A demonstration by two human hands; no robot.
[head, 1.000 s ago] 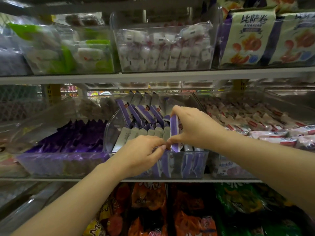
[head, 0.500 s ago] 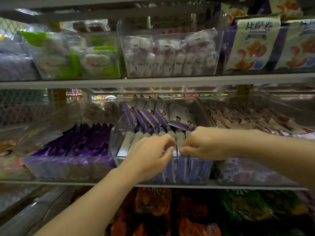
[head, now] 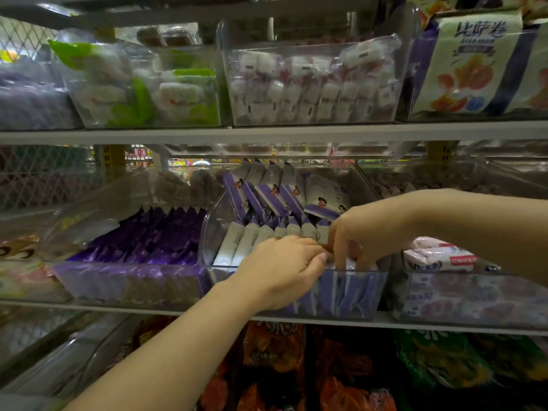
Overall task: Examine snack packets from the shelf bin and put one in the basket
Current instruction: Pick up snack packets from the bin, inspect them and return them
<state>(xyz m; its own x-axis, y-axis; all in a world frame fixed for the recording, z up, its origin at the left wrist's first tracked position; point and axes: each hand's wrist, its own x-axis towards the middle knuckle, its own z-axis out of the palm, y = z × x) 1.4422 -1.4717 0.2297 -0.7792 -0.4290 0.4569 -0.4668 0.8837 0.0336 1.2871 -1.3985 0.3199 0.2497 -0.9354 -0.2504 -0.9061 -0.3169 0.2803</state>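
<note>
Head view: left grip (head: 284, 268) and right grip (head: 366, 232) curl together into snack packets (head: 246, 244) just beneath them in the shelf bin (head: 360, 295); whether either pinches one, I cannot tell; I'd isolate one top, lift straight.

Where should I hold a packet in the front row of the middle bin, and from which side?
Pinch the packet by its top edge, thumb and finger on its flat faces, coming from above. The row stands on end, packed face to face, and the front of the bin covers the lower parts, so only the tops are free.
</note>
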